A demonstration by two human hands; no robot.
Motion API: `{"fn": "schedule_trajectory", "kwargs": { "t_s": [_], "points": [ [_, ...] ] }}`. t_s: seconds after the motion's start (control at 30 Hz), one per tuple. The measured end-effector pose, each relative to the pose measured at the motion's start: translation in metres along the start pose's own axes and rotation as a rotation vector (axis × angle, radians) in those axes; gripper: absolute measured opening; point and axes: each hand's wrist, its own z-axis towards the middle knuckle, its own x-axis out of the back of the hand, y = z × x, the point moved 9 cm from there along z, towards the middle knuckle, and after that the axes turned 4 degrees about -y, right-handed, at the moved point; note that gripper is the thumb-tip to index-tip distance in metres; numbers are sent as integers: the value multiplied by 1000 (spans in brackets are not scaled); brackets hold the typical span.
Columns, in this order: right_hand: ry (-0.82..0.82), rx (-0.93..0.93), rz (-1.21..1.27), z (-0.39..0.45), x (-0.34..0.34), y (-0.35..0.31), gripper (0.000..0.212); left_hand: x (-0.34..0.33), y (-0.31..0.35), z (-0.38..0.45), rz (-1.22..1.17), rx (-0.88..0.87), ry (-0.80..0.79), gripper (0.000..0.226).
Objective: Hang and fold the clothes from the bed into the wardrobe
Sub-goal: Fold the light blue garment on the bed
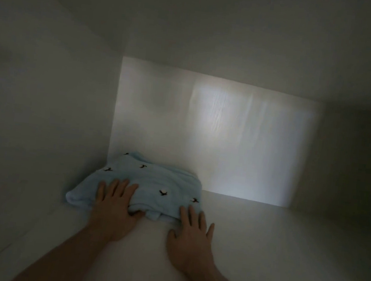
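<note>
Light-blue folded garment [146, 184] sitting on the white wardrobe shelf [260, 243], tucked into the back-left corner.
Left hand [115, 208] lies flat on its front edge, fingers spread, thumb tucked under the fold. Right hand [191, 236] is flat too, fingertips just touching the right corner. Little dark motifs dotted on the fabric, pretty dim in there.

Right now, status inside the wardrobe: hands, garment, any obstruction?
Left hand flat on folded blue garment. Right hand open at its near edge. Garment in back-left corner of shelf. Nothing seen in the way.
</note>
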Motion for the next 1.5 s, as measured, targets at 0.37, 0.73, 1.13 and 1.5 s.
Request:
{"fn": "schedule_trajectory", "kwargs": {
  "t_s": [0.37,0.73,1.13,1.5],
  "points": [
    [-85,-119,110,-102,19,9,81,34,57,-48,-16,-166,2,85],
    [84,-178,354,-324,119,68,72,58,241,-215,-360,-575,-190,68],
    [433,-684,147,-788,254,150,63,174,488,-544,-757,-1225,-288,57],
    [703,-1262,12,-1120,298,102,66,234,643,-824,-835,-1770,-505,54]
  ]
}}
